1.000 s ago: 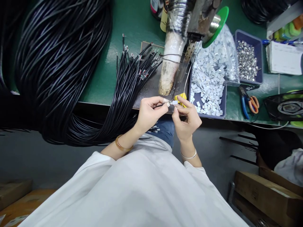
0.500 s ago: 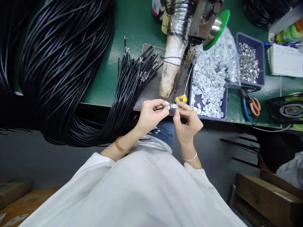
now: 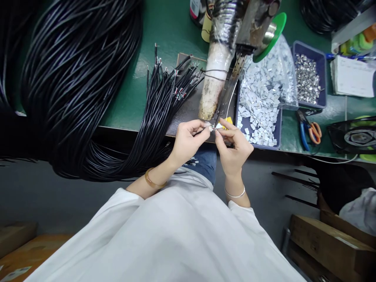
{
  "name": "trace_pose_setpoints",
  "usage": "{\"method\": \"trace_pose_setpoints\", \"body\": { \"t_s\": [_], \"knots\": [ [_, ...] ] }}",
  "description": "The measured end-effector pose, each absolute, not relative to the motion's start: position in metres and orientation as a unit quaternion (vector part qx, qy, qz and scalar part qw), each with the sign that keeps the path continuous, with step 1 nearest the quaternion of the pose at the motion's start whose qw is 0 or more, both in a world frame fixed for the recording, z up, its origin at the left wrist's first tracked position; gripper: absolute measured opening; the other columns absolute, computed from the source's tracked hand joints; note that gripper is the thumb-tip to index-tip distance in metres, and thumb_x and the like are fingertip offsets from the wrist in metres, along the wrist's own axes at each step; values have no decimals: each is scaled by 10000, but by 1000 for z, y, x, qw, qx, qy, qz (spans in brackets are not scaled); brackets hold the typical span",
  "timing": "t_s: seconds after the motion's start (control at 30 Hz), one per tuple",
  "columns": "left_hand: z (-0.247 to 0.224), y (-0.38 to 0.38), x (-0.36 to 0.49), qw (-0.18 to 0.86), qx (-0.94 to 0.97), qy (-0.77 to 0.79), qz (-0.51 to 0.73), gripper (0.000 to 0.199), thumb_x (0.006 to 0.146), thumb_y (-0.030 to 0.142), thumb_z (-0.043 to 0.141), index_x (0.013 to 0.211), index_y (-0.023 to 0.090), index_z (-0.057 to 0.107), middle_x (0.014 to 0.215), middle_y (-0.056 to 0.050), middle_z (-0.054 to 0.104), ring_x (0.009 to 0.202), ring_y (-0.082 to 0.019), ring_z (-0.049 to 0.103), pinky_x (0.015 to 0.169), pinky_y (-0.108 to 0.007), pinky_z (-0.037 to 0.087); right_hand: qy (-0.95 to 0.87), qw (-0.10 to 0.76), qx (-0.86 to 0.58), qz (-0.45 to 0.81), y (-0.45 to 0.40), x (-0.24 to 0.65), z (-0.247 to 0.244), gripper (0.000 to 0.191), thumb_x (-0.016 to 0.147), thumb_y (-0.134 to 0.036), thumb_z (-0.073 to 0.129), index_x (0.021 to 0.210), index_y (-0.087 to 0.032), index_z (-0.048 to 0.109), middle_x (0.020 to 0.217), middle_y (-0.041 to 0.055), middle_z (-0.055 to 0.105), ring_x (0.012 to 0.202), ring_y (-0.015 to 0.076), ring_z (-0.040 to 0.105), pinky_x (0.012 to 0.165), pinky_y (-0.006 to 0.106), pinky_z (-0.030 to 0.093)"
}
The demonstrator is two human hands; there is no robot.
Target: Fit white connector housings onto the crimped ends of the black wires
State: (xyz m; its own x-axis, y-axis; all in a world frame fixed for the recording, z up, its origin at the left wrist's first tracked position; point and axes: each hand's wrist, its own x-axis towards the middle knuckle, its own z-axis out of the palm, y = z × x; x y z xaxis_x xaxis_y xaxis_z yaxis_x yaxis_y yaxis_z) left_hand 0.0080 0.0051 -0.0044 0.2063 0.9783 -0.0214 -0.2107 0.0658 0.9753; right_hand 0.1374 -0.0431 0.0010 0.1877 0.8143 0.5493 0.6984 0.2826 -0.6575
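Note:
My left hand (image 3: 190,143) is closed in a pinch on the end of a black cable, with a small whitish connector (image 3: 211,128) at the thumb tip. Facing it, my right hand (image 3: 235,147) has thumb and fingers pinched close to that connector; what lies between them is too small to make out. Just above the fingertips, the slim metal tip of a soldering iron (image 3: 226,100) points down. A yellow piece (image 3: 228,122) shows behind my right fingers. Thin solder wire (image 3: 231,98) runs down beside the iron from a green-rimmed spool (image 3: 273,39).
Left of the hands lie a bundle of stripped cables (image 3: 164,90) and a large black cable coil (image 3: 82,78). To the right stand a tray of small white pieces (image 3: 279,133), a bin of metal shells (image 3: 325,74) and pliers (image 3: 308,131). A stained white tube (image 3: 210,94) hangs close above.
The connector between my hands has been turned and raised slightly toward the iron's tip. My right fingers have closed in nearer to my left fingertips.

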Motion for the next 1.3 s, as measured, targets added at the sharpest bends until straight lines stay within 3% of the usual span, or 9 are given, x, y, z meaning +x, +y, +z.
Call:
{"method": "trace_pose_setpoints", "body": {
  "t_s": [0.13, 0.3, 0.57, 0.7, 0.83, 0.97, 1.13, 1.2, 1.3],
  "knots": [
    [-1, 5, 8, 601, 487, 387, 502, 118, 767, 230, 687, 690, 141, 688, 621, 17, 605, 564, -68, 495, 566, -188, 405, -638, 494, -588, 61, -43, 135, 5, 38, 875, -184, 639, 870, -213, 664, 1114, 62, 764, 1044, 218, 740, 647, 290, 645],
    [-2, 2, 5, 597, 500, 401, 483, 111, 763, 206, 674, 671, 144, 671, 577, 30, 547, 533, -64, 450, 524, -188, 352, -632, 498, -590, 65, -49, 135, 3, 39, 868, -180, 641, 857, -215, 626, 1124, 64, 764, 815, 153, 762, 633, 255, 632],
    [-3, -3, 3, 600, 516, 404, 458, 76, 745, 209, 683, 692, 154, 677, 545, 40, 463, 497, -56, 339, 478, -213, 233, -638, 505, -581, -8, -51, 135, 2, 104, 850, -142, 668, 897, -235, 659, 999, 9, 789, 786, 125, 751, 598, 210, 584],
    [2, -2, 0, 626, 500, 395, 449, 140, 686, 214, 710, 599, 149, 623, 516, 45, 442, 484, -49, 322, 461, -203, 224, -597, 518, -600, 123, -52, 136, 6, 17, 873, -195, 656, 872, -211, 651, 929, 14, 777, 824, 135, 754, 647, 221, 620],
    [7, 1, -5, 672, 494, 353, 424, 191, 655, 215, 707, 543, 146, 568, 535, 32, 505, 507, -57, 402, 489, -192, 318, -572, 503, -598, 248, -56, 139, 13, 85, 899, -250, 631, 844, -194, 599, 967, 15, 765, 636, 90, 722, 565, 196, 596],
    [7, 1, -8, 673, 505, 340, 420, 178, 673, 183, 684, 552, 144, 559, 520, 43, 489, 496, -53, 392, 488, -190, 302, -600, 521, -585, 162, -61, 137, 18, 56, 886, -204, 637, 849, -205, 594, 1084, 31, 763, 575, 77, 691, 539, 219, 578],
    [4, 1, -7, 676, 500, 340, 422, 168, 681, 213, 699, 573, 140, 593, 564, 24, 557, 534, -69, 463, 533, -198, 371, -667, 497, -546, 103, -62, 136, 16, 50, 871, -193, 649, 859, -234, 623, 891, -7, 775, 772, 139, 747, 630, 262, 613],
    [4, 1, -7, 679, 483, 345, 432, 171, 684, 234, 711, 589, 141, 605, 585, 19, 574, 547, -73, 485, 552, -202, 395, -662, 505, -547, 89, -62, 138, 13, 51, 872, -195, 650, 868, -238, 623, 805, -25, 756, 738, 138, 743, 641, 270, 613],
    [2, 1, -6, 674, 464, 360, 448, 173, 685, 250, 720, 599, 143, 614, 574, 22, 559, 534, -70, 466, 532, -202, 367, -597, 552, -578, 64, -63, 141, 10, 35, 894, -211, 623, 914, -236, 611, 743, -44, 717, 574, 111, 698, 512, 232, 562]
  ]
}}
